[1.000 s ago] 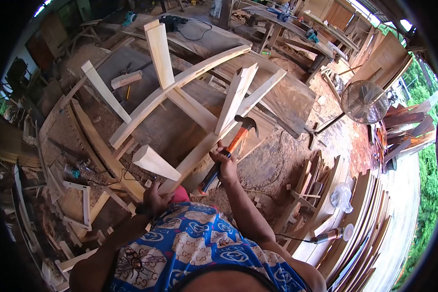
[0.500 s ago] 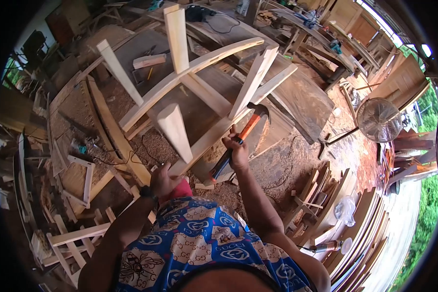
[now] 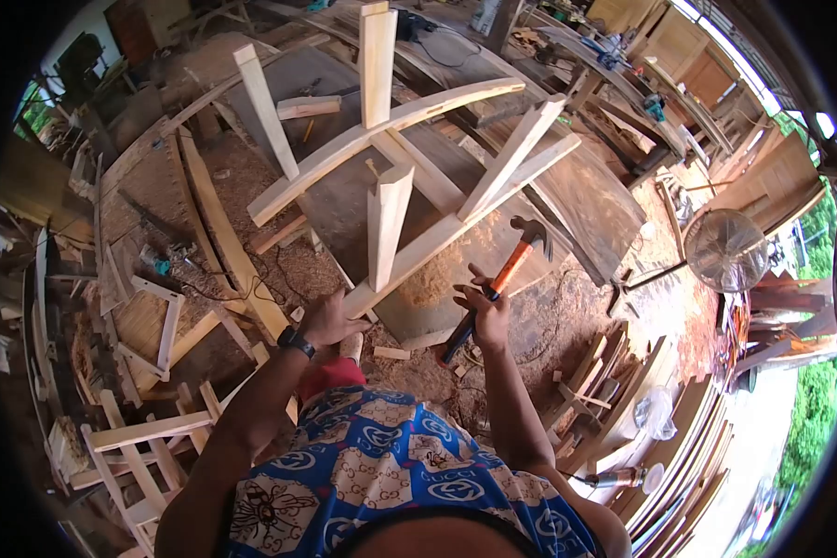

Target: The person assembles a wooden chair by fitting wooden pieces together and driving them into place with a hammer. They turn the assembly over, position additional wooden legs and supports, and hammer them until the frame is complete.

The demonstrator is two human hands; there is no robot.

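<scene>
A pale, unpainted wooden frame [image 3: 418,171] with four rising posts stands in front of the person, above broad, flat brown boards [image 3: 577,209]. Its far rail is curved, its near rail [image 3: 428,249] straight, and a cross-piece joins them. The left hand [image 3: 328,321], with a black wristwatch [image 3: 295,342] on its wrist, is at the nearest end of the straight rail, fingers extended; whether they grip the wood, I cannot tell. The right hand [image 3: 491,321] holds a claw hammer with a dark metal head and an orange-and-black handle [image 3: 504,276], tilted with its head up and away, apart from the frame; some fingers spread loosely off the handle. A small, pale rectangular wood offcut [image 3: 392,353] lies on the sawdust-covered ground between the hands. To the right stands a round, wire-caged fan [image 3: 727,249].
</scene>
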